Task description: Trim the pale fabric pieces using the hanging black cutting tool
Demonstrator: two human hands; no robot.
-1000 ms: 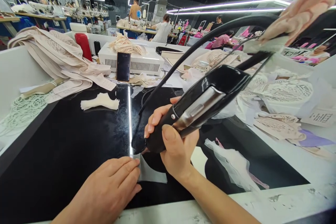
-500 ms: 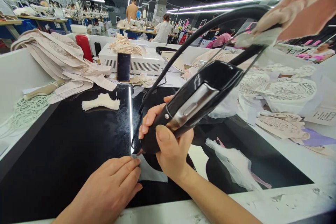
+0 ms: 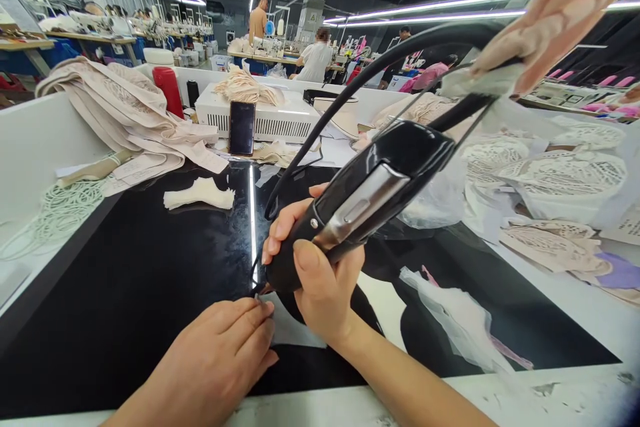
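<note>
My right hand is closed around a black corded handheld tool with a silver lever along its side. The tool slants, its narrow tip pointing down to the left at the black work surface. Close by the tip, my left hand lies low with its fingers together on the edge of a thin, sheer white fabric piece. The fingertips cover part of that fabric, and they hide where the tip meets it. To the right of my right wrist lies a cream fabric piece, partly hidden by the wrist.
Sheer scraps with pink edging lie at the right. A small cream stack sits farther back on the black surface. Behind stand a phone and a white vented box. Beige strips and lace pieces flank the sides.
The view has shifted slightly, so things on the table appear a little farther right. My hands keep nearly the same positions, the tool still in my right hand.
</note>
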